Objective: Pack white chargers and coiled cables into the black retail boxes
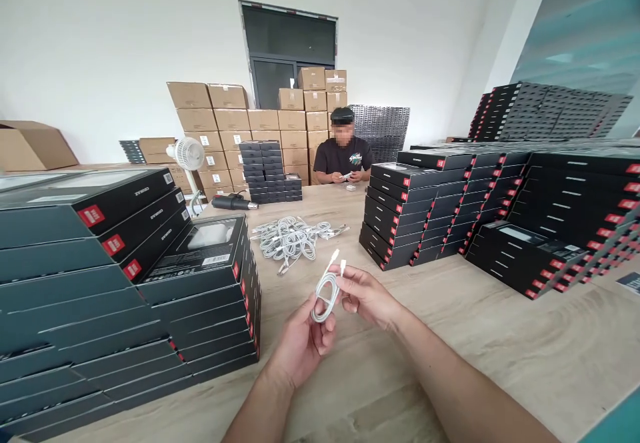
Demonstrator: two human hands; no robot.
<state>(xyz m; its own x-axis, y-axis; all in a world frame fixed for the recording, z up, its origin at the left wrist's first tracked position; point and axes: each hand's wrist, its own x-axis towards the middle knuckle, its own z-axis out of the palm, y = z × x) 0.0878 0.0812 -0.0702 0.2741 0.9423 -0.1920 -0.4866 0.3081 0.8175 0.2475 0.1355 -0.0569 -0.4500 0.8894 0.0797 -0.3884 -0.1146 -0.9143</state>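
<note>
A coiled light grey cable point(325, 298) with white plugs is held up above the wooden table point(345, 396). My left hand point(301, 340) grips the lower left of the coil between thumb and fingers. At the coil's upper right, my right hand point(367, 296) pinches the cable close to one plug, while the other plug points up beside it. Behind my hands, a tangled pile of similar cables point(290, 240) lies on the table.
Black boxes point(200, 310) are stacked high at the left, with more box stacks point(400, 216) at the right. A heat gun point(233, 202) and a white fan point(189, 154) stand farther back. Across the table sits a person point(345, 153) holding something small. Cardboard cartons point(233, 120) line the wall.
</note>
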